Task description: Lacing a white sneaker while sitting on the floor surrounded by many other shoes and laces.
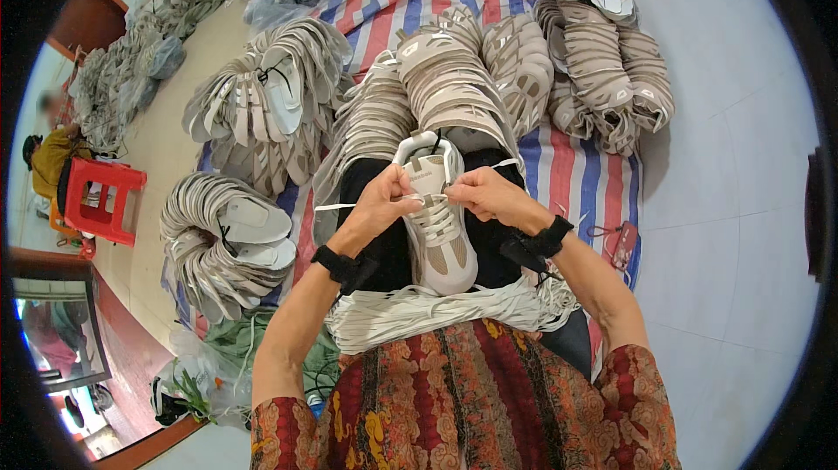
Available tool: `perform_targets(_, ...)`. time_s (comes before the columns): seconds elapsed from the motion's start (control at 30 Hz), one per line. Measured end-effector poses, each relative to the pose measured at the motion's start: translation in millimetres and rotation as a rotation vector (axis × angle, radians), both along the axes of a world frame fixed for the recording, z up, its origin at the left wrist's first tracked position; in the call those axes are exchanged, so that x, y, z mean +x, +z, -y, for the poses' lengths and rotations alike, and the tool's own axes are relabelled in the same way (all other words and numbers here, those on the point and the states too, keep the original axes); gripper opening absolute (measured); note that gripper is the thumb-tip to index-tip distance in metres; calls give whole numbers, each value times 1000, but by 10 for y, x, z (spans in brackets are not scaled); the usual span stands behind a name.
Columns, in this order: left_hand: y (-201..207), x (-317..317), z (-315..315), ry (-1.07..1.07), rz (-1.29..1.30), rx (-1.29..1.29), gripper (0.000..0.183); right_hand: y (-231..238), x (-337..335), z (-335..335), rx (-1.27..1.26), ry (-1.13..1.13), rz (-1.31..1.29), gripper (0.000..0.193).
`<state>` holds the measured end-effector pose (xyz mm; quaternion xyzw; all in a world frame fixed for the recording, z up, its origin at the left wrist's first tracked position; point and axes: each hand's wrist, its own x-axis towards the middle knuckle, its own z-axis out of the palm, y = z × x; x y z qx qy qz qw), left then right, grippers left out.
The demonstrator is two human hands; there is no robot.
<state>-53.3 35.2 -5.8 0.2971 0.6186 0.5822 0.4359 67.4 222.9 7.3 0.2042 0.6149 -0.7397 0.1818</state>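
A beige and white shoe upper (443, 259) lies across my lap, its toe toward me. White shoelace (438, 219) criss-crosses its front. At the left row of eyelets my left hand (384, 201) pinches the lace, and a loose lace end sticks out leftward behind the fingers. My right hand (491, 197) is closed in a pinch on the lace at the opposite row; another white end shows above it. The fingertips hide the exact eyelets. A thick bundle of white laces (384, 317) rests over my lap, between the upper and my body.
Stacked shoe uppers (454, 90) stand just ahead on a striped sheet (572, 178). Tied rings of uppers (196, 226) sit at the left, more stacks (598, 60) at the far right. A red stool (103, 201) and another person (54, 160) are far left.
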Motion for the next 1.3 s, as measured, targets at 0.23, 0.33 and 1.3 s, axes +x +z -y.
perform_targets(0.23, -57, -42, 20, -68, -185, -138, 22, -72, -5, -26, 492, 156, -476, 13)
perform_targets(0.33, 18, 70, -150, -8, -890, -282, 24, -13, -96, -101, 1338, 249, -871, 11)
perform_targets(1.3, -88, 124, -106, 87, -863, -107, 8, 99, 154, 155, 951, 112, -759, 9)
